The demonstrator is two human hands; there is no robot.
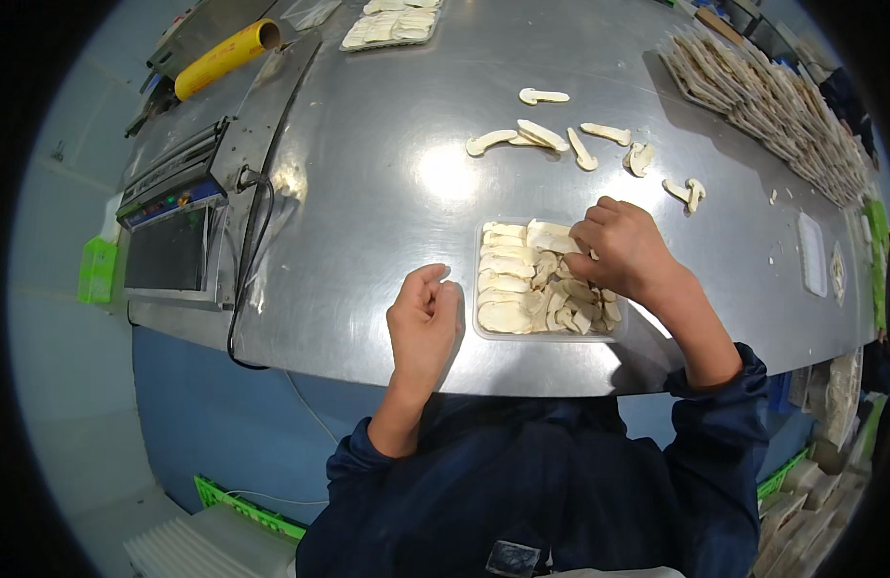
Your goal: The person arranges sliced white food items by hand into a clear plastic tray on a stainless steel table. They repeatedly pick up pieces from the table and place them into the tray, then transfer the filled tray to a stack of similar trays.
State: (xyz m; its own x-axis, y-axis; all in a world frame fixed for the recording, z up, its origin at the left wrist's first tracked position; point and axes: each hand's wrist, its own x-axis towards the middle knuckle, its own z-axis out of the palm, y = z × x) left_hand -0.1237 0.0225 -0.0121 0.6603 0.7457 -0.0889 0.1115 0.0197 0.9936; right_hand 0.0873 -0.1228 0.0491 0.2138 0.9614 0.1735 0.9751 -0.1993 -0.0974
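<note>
A clear plastic tray (551,337) sits on the metal table before me. Down its left side runs a column of neatly overlapped mushroom slices (505,280), while smaller, irregular mushroom pieces (571,307) fill the right part. My right hand (622,249) is over the tray's upper right, its fingers on the right end of a long mushroom slice (549,236); the fingertips are partly hidden. Left of the tray, my left hand (423,314) is just over the tabletop with loosely curled fingers and nothing in it. Loose mushroom slices (539,136) lie scattered beyond the tray.
A wrapping machine (174,217) with a black cable stands at the left, near a yellow roll (224,61). Another filled tray (390,29) is at the far edge. Stacked packed trays (770,108) and a white tray (812,254) occupy the right side.
</note>
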